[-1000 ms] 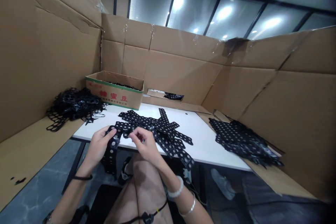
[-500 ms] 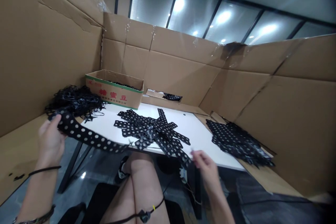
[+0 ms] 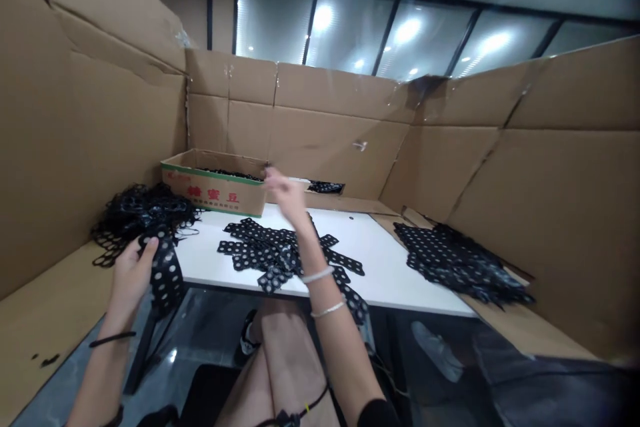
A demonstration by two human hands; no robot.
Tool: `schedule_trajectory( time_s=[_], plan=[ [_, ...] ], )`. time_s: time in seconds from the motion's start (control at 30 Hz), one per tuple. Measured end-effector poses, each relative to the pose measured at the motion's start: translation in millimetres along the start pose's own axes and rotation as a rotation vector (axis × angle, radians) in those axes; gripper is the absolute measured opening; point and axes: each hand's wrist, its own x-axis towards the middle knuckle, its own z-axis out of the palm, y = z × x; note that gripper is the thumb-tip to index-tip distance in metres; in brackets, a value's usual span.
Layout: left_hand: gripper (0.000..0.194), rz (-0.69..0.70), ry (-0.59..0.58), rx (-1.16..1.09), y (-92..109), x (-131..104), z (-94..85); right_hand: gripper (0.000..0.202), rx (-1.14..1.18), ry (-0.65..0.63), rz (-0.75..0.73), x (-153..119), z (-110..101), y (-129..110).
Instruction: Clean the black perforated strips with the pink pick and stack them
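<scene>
At the left, my left hand (image 3: 133,270) is closed on the upper end of a black strip with pale dots (image 3: 167,277), which hangs down past the table edge. My right hand (image 3: 286,192) is blurred and raised by the right end of a cardboard box (image 3: 215,193). Its fingers are pinched together, with a small dark bit at the tips that I cannot make out. Dark pieces lie inside the box. Below the right forearm, a pile of similar dotted strips (image 3: 265,243) spreads over the white table (image 3: 380,240), partly hidden by that arm.
A tangled heap of black, holed scraps (image 3: 143,213) sits left of the box. More dotted strips lie stacked at the right (image 3: 460,263). Tall cardboard walls (image 3: 330,120) stand on three sides. Through a slot in the back wall, dark dotted material (image 3: 325,187) shows.
My right hand has swung from the front table edge up and left to the box. My left hand has shifted right and down, and its strip now hangs instead of stretching sideways.
</scene>
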Motion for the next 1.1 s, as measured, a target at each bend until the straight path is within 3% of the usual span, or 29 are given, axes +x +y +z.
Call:
schedule_trajectory(
  time_s=[0.1,0.17,0.27,0.4,0.5,0.6,0.67,0.73,0.8,0.87,0.93,1.0,1.03,1.1],
  plan=[
    [0.047,-0.021,-0.054,0.014,2.3,1.7,-3.1,0.069,0.279,-0.442,-0.228,24.6,52.3,-5.4],
    [0.05,-0.072,-0.093,0.02,7.6,-0.9,-4.5,0.08,0.35,-0.596,-0.28,18.4,69.6,10.6],
    [0.052,-0.116,-0.206,0.084,19.1,-9.2,-2.1,0.075,0.236,-0.549,-0.214,-8.0,67.8,55.6],
    [0.049,-0.057,-0.44,0.208,38.8,-22.1,10.8,0.058,0.099,-0.459,-0.085,-49.2,39.2,117.1],
    [0.044,-0.035,-0.66,0.216,60.1,-30.3,30.5,0.047,0.101,-0.365,-0.033,-83.2,18.6,146.9],
    [0.04,0.011,-0.818,0.14,91.5,-34.6,65.0,0.041,0.162,-0.224,0.003,-118.5,4.4,162.0],
    [0.039,0.024,-0.855,0.042,115.3,-32.1,98.1,0.04,0.205,-0.159,0.034,-138.9,-3.6,165.9],
    [0.039,-0.007,-0.821,-0.111,134.6,-22.8,136.5,0.04,0.229,-0.118,0.068,-154.5,-13.8,166.1],
    [0.04,-0.073,-0.677,-0.262,142.6,-8.2,172.8,0.039,0.208,-0.076,0.08,-165.9,-29.3,163.3],
    [0.04,-0.16,-0.554,-0.23,135.7,6.2,197.9,0.038,0.156,-0.022,0.079,-175.9,-52.0,158.7],
    [0.045,-0.169,-0.57,-0.086,113.6,14.1,206.7,0.037,0.119,0.057,0.097,-187.0,-80.5,154.2],
    [0.051,-0.084,-0.58,0.064,78.9,12.2,200.9,0.038,0.11,0.172,0.136,-199.4,-109.9,152.5],
    [0.052,-0.021,-0.529,0.149,58.8,7.9,194.4,0.039,0.112,0.237,0.152,-205.4,-123.1,153.1],
    [0.055,0.077,-0.554,0.319,18.0,-4.7,178.7,0.042,0.128,0.365,0.171,-214.9,-142.8,157.1]
  ],
)
